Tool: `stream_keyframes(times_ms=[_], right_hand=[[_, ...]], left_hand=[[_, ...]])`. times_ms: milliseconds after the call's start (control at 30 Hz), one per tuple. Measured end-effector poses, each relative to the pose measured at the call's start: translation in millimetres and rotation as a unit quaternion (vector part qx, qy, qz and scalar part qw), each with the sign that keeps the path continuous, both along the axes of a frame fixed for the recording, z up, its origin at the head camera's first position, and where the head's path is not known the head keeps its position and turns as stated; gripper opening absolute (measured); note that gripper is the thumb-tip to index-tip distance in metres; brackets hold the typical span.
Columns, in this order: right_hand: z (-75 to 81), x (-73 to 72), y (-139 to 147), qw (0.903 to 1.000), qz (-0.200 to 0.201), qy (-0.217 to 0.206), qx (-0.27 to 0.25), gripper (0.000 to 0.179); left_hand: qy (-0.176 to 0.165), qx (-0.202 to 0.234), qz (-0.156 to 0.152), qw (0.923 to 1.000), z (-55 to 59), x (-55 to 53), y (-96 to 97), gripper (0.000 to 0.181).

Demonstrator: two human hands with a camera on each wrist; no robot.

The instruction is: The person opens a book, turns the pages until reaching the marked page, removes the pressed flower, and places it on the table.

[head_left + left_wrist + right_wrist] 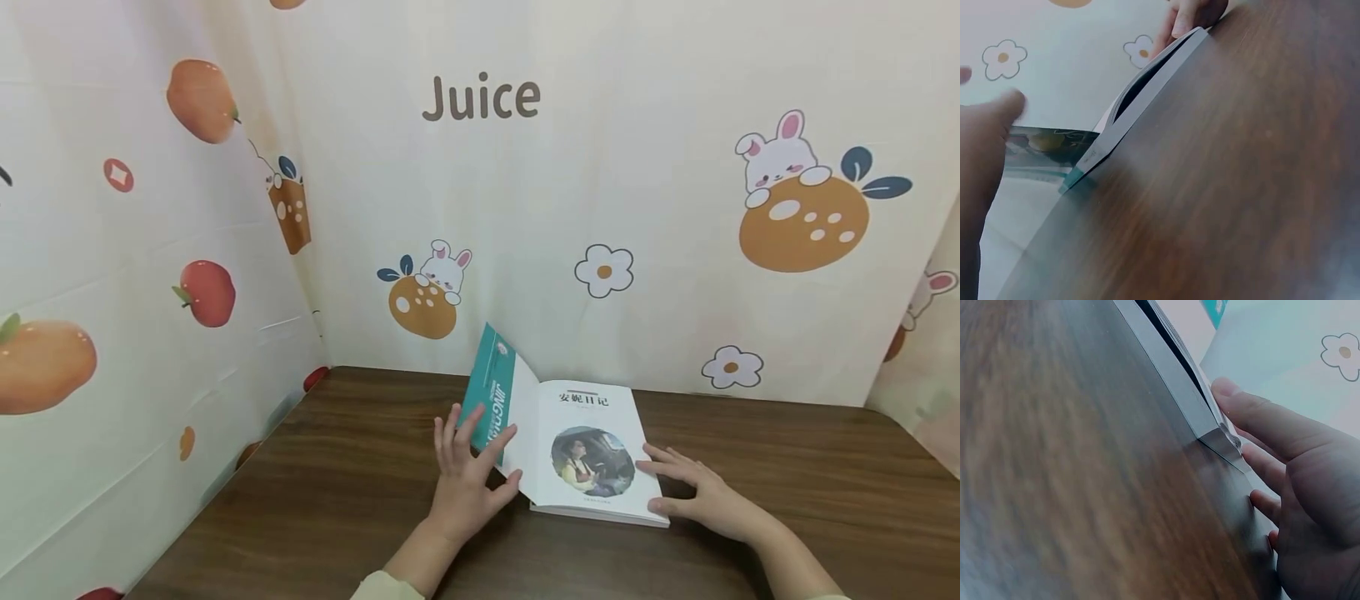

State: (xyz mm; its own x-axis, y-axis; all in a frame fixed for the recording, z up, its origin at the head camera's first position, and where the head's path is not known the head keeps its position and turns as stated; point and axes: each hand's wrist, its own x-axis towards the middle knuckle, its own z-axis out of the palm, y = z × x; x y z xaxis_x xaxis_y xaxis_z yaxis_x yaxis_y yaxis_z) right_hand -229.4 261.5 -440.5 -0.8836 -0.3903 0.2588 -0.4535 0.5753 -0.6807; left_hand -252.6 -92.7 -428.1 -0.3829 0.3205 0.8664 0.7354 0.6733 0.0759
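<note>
A paperback book (pixel 592 454) lies open at its title page, which has a round picture under Chinese characters. Its raised front cover (pixel 521 400), with a teal flap (pixel 480 392), leans up at the left. My left hand (pixel 465 483) is beside the cover with spread fingers in front of the flap; contact is unclear. In the left wrist view, the thumb (pixel 1007 109) stands apart from the cover. My right hand (pixel 705 496) rests at the page's right edge. In the right wrist view, its thumb (pixel 1257 412) lies on the page and other fingers are against the side edge.
The book lies on a dark brown wooden table (pixel 345 467). Behind it hangs a pale curtain (pixel 510 183) printed with rabbits, fruit, flowers and "Juice". A similar fruit-printed curtain (pixel 135 250) runs along the left side. Under the upper pages a dark gap shows.
</note>
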Motion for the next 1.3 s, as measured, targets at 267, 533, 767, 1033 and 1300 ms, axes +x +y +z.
stream_keyframes(times_ms=[267,533,767,1033,1300], right_hand=[[-0.5,-0.9,0,0.9999,0.008,-0.003,-0.011,0.047],[1.5,0.0,2,0.9998,0.014,-0.001,-0.011,0.046],[1.3,0.0,0,0.9998,0.011,-0.010,-0.015,0.046],[0.8,-0.8,0,0.9999,0.000,-0.013,0.000,0.046],[0.0,-0.5,-2,0.9999,-0.007,-0.001,0.008,0.046]], left_hand=[[-0.052,0.036,0.054,0.9966,0.3,3.8,-7.5,0.033],[-0.225,0.061,0.191,0.9536,0.3,11.4,-10.0,0.044],[-0.343,0.083,0.234,0.9056,-5.6,10.3,-14.2,0.047],[-0.355,0.013,0.254,0.8996,-3.1,5.7,-26.8,0.043],[-0.171,-0.191,0.075,0.9637,-2.0,9.3,14.1,0.037]])
